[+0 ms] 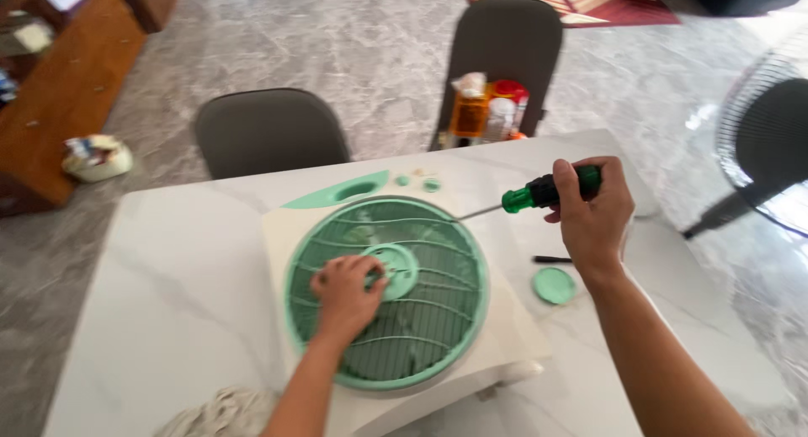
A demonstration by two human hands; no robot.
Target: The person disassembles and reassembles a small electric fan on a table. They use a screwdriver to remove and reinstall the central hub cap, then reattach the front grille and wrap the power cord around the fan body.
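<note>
Head view: left hand (345, 295) rests with fingers curled on the hub of the round pale-green plastic fan grille (387, 290), lying flat on the white marble table (168, 269). Right hand (593, 214) grips a green-and-black-handled screwdriver (539, 193), raised above the grille's far edge.

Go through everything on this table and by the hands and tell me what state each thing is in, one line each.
Left hand: resting on the centre hub of the round green fan grille.
Round green fan grille: lying flat on the white fan body.
Right hand: closed around the green and black screwdriver.
Screwdriver: held above the table, tip toward the grille.
Small round green cap: lying loose on the white marble table.
Curved green panel: detached, lying behind the fan.
</note>
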